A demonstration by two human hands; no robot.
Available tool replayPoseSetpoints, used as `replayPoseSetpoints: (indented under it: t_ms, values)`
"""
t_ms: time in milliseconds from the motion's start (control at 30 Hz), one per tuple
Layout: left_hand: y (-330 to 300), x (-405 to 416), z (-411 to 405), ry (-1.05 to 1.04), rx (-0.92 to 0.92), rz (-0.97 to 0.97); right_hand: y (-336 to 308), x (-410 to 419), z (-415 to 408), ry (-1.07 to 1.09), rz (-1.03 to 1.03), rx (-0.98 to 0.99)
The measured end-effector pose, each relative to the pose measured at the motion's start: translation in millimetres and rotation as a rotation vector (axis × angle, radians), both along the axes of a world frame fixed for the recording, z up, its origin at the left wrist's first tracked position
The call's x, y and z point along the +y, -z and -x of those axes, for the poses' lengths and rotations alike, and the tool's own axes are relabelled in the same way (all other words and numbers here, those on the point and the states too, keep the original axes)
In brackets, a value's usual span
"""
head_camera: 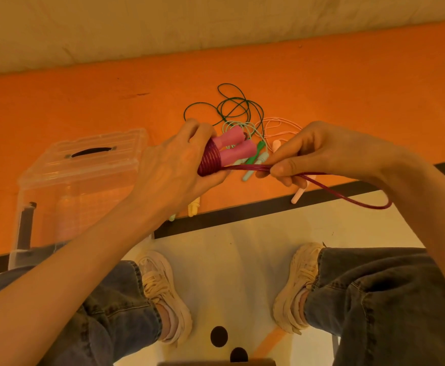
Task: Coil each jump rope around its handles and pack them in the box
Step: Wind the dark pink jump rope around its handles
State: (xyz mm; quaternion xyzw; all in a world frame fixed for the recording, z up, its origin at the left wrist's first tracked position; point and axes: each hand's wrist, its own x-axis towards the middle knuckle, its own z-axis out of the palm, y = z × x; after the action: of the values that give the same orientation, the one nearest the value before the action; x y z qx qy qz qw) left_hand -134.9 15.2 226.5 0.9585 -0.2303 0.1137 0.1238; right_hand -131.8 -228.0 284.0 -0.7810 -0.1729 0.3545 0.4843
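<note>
Head view, looking down past both forearms to the floor. Left hand (179, 165) grips the pair of pink handles (232, 146), fingers curled round the lower ends, where the dark red rope (321, 183) is already wound in a tight coil (210, 161). Right hand (319, 151) pinches the free length of that rope between thumb and forefinger, just beside the coil; beyond the pinch the rope trails right in a drooping loop. Both hands are raised above an orange mat (83, 101), whose near edge has a dark border (242, 211).

On the mat behind the hands, partly hidden by them, lies a tangle of other jump ropes: a dark green cord (232, 101) in loose loops, a pale pink cord (276, 125), and several pale and green handles (255, 158). One pale pink handle (299, 195) lies at the mat's edge under the right hand; a yellow handle (193, 206) shows below the left wrist. A clear plastic box (83, 165) with its lid on and a dark carry handle (91, 151) stands to the left, its near corner hidden by the left forearm. Below, jeans (387, 299) and pale sneakers (298, 286) rest on a white floor (229, 260).
</note>
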Motion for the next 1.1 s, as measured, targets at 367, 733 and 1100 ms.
replayPoseSetpoints:
  t_ms: [367,733,1100]
  values:
    - [8,-2,3,0.128,0.035,-0.111,-19,-61,-7,0.027,0.277,-0.020]
    - [3,-6,4,0.267,0.160,0.019,0,-26,-26,0.368,0.310,-0.771]
    - [-10,-20,25,0.312,0.078,0.150,38,8,-50,0.411,0.230,-0.823]
